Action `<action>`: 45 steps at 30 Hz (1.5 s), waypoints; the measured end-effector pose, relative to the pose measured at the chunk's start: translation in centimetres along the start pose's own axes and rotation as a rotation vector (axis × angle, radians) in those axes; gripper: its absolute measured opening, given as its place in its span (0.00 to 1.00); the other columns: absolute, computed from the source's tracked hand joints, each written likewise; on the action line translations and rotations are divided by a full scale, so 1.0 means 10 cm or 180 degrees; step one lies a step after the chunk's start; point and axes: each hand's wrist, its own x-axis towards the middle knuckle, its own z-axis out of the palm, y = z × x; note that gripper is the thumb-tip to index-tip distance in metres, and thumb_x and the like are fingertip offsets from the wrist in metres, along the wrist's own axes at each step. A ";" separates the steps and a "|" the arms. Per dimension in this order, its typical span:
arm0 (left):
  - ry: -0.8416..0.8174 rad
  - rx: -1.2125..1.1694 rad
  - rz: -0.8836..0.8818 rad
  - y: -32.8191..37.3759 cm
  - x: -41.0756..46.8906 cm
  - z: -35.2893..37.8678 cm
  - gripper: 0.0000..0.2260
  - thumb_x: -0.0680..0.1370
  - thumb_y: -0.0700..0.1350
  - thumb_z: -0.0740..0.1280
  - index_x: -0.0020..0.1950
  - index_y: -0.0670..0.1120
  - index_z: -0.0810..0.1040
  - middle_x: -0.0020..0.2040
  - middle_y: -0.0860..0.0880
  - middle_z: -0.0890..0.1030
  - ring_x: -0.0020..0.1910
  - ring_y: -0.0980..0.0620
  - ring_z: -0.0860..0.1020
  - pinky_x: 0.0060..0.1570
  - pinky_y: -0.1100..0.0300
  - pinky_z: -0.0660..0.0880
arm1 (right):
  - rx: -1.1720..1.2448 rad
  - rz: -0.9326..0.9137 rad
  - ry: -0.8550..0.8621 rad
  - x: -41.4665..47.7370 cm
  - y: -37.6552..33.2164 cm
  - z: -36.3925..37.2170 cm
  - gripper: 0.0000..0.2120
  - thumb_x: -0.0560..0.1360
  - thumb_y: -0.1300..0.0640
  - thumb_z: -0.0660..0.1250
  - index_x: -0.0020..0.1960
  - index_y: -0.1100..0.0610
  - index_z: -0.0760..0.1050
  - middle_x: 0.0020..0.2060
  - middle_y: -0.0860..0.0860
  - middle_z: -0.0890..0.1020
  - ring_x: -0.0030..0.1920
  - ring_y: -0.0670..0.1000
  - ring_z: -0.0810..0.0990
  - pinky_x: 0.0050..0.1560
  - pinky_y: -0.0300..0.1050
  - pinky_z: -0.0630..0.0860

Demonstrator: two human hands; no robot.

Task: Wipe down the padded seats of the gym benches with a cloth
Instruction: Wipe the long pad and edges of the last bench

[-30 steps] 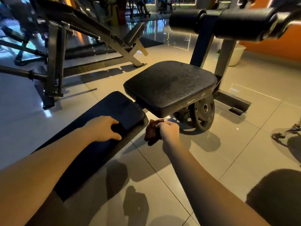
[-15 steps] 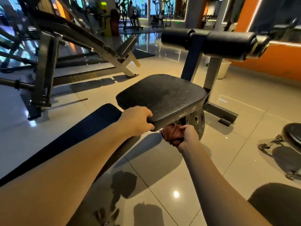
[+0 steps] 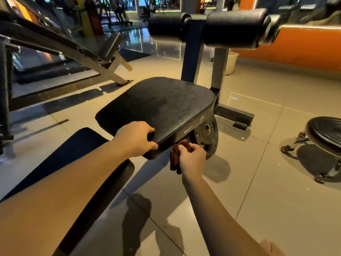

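Your left hand (image 3: 135, 138) is clamped over the near edge of the black seat pad (image 3: 158, 106), fingers curled onto the top and thumb along the rim, steadying it. Your right hand (image 3: 191, 157) is closed around a bunched reddish-brown cloth (image 3: 175, 159), held just under the near right corner of that pad, beside the weight plate (image 3: 207, 134) that sits beneath it.

As far as progress goes, you look to be early on this pad. The cloth is below the edge, not on the top face, and that face looks dull and mottled across its middle, so I judge it not yet wiped. The long backrest pad (image 3: 77, 150) under your left forearm shows nothing to tell whether it has been cleaned. The leg rollers (image 3: 221, 27) at the far end and the incline bench (image 3: 60, 45) beyond appear untouched, though dim light makes that hard to confirm.
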 end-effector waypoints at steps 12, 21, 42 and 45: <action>0.0043 -0.0148 0.0353 -0.19 0.17 -0.02 0.32 0.72 0.64 0.73 0.72 0.51 0.75 0.69 0.54 0.74 0.68 0.52 0.72 0.63 0.52 0.74 | -0.0468 -0.1386 -0.0165 -0.30 0.29 0.30 0.04 0.77 0.58 0.68 0.50 0.56 0.79 0.43 0.49 0.80 0.43 0.45 0.76 0.44 0.37 0.73; 0.0129 -0.0250 0.0352 -0.21 0.18 0.05 0.30 0.73 0.62 0.73 0.72 0.51 0.76 0.67 0.56 0.73 0.67 0.55 0.70 0.60 0.55 0.73 | -0.0540 -0.1536 0.0377 0.35 0.02 0.07 0.03 0.78 0.61 0.67 0.48 0.61 0.79 0.42 0.52 0.79 0.44 0.51 0.78 0.45 0.40 0.68; 0.0426 -0.0611 0.0395 -0.26 0.10 0.23 0.29 0.74 0.60 0.72 0.73 0.53 0.74 0.69 0.57 0.72 0.70 0.59 0.66 0.62 0.60 0.65 | -0.0668 -0.2440 0.0235 0.30 0.01 0.08 0.04 0.74 0.65 0.66 0.48 0.62 0.79 0.42 0.56 0.78 0.45 0.56 0.77 0.47 0.41 0.70; 0.0444 -0.0576 0.0382 -0.25 0.11 0.25 0.29 0.75 0.59 0.72 0.74 0.52 0.74 0.69 0.56 0.72 0.68 0.60 0.65 0.59 0.62 0.63 | -0.0555 -0.2033 0.0596 0.66 -0.11 -0.02 0.03 0.76 0.65 0.66 0.48 0.62 0.79 0.42 0.55 0.78 0.43 0.54 0.77 0.45 0.35 0.65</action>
